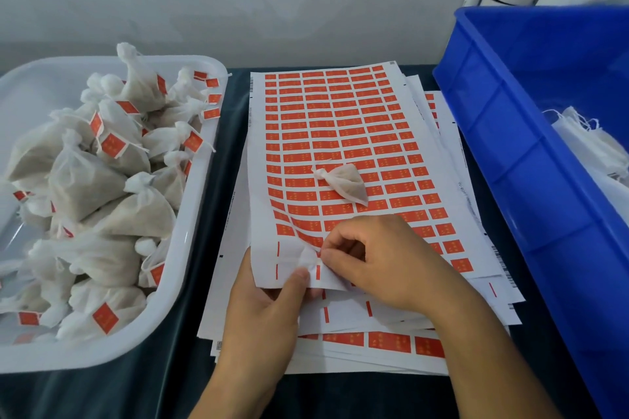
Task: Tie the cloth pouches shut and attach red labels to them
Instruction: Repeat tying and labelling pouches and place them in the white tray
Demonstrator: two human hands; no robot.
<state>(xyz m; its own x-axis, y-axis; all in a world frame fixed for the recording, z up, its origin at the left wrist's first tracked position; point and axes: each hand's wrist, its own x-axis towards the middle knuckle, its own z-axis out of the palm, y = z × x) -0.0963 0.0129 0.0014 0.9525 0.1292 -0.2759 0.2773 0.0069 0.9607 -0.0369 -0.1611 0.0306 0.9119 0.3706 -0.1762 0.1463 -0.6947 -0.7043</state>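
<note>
Many labelled pouches [102,180] are heaped in the white tub [190,248]. One tied, unlabelled pouch [342,182] lies mid-sheet; the label sheet [340,119] corner is pinched by the left hand [272,303], a label picked by the right hand [381,258]. Untied pouches [592,143] await in the blue crate [510,133].

Free room and obstacles. At the left of the frame we see the white tub [190,235], heaped with tied pouches [102,180] above its rim; at the right, the tall wall of the blue crate [503,133] closes that side. Between them we find the open corridor over the label sheets [340,133], flat and low, broken only by one pouch [343,182] at centre. Both hands [384,258] occupy its near end. A dark cloth strip [231,153] separates tub and sheets.
</note>
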